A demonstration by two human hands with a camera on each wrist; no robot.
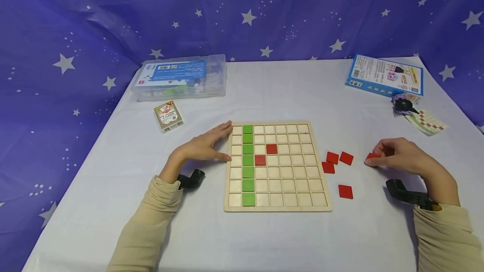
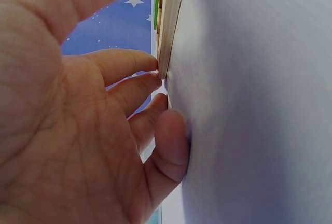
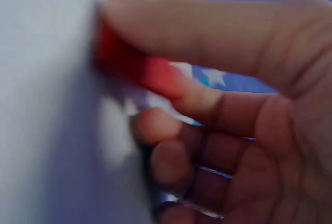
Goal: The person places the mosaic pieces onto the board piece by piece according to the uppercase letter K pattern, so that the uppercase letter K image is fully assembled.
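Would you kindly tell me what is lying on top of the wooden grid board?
On the wooden grid board lie a full column of green tiles and two red tiles. The remaining squares show bare wood. Whatever lies beneath the board is covered.

Seven green tiles (image 1: 248, 164) on one wooden board (image 1: 277, 208), two red tiles on it (image 1: 266, 154), five red tiles off it (image 1: 340, 167)

A: Can any print be read here?

B: None. The blue label on the clear plastic box (image 1: 179, 77) at ten o'clock carries lines too small to make out.

A: And the card pack (image 1: 168, 116) beside it?

B: Its face is printed but blurred. The blue booklet (image 1: 385, 75) at two o'clock likewise: text blocks and pictures, nothing legible.
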